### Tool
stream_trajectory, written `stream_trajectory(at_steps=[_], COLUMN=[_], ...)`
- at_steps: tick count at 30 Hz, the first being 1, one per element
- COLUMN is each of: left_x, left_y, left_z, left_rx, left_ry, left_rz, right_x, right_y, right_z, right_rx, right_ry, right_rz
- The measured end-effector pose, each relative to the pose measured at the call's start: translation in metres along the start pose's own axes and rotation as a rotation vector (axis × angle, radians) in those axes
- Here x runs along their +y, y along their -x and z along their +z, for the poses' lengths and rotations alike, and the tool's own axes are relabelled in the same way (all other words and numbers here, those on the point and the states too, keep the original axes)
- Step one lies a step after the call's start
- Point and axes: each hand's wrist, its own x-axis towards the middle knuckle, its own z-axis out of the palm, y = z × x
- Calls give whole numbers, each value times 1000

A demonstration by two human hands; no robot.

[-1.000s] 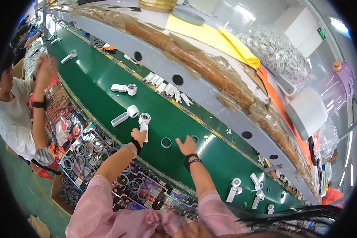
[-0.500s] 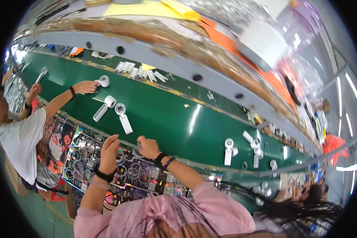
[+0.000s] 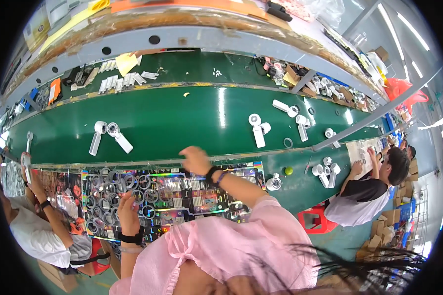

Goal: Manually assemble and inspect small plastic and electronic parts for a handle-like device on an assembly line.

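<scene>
My left hand (image 3: 128,216) is over the printed sheet, its slightly bent fingers apart and beside several grey rings (image 3: 148,211). I see nothing held in it. Higher up, at the near edge of the green work surface (image 3: 167,123), my right hand (image 3: 196,161) reaches forward with its fingers loosely bent and nothing visible in them. Two white handheld fans (image 3: 120,138) lie tilted on the green surface to the left of that hand. Further right lies another white handheld fan (image 3: 257,131) with a second round head against it.
A shelf beam (image 3: 202,37) crosses the far side. White parts (image 3: 118,82) lie beneath it. A co-worker at left holds a white fan (image 3: 26,164); another person (image 3: 364,187) sits at right. More fans, a green round object (image 3: 289,170) and a slanted metal bar (image 3: 349,132) are at right.
My view has swung to the right. My right hand has moved forward, away from the rings; my left hand is lower beside them. The left co-worker's arm has drawn back from the green surface.
</scene>
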Motion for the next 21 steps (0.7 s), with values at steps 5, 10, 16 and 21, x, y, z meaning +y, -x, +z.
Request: stream_trajectory(at_steps=[5,10,16,21], left_x=[-8,14,25,-7], left_y=[3,11,2,-19], left_z=[17,60,123,160], left_rx=[-106,-78,-341,-423], left_ry=[-292,-50,-47,100], left_rz=[112,-87,-217,-305], right_x=[136,204,207,93], right_y=[33,65,74,66], right_z=[-112,-135,-104,-77], right_rx=[532,227,380,106], right_ry=[655,438,-37,-421], right_rz=[812,1226,830,616])
